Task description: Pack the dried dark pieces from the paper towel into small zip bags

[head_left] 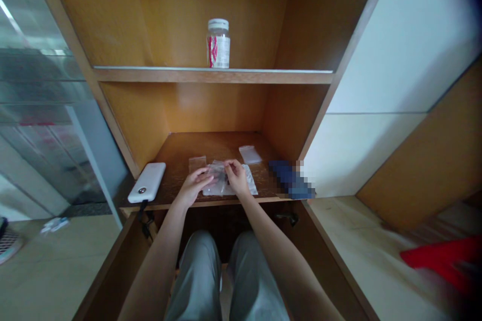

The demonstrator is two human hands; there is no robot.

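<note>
Closest to the camera are grey-trousered knees, then both forearms reaching onto the lower shelf (176, 148) of a wooden cabinet. The left hand (194, 183) and right hand (237, 178) are both pinched down on a small clear plastic bag (217, 169), which lies near the shelf's front edge with one hand on each side and fingertips at its top edge. There may be something inside, too small to tell.

My guess is this thing weighs nothing and is floppy, crinkly and slick, so a flat palm would just slide it around. The edges and corners look like the only sane place to grab.

A white power bank (147, 182) sits off to the left. Two more little bags (250, 154) lie further back, and a white-capped bottle (218, 43) stands on the upper shelf.
</note>
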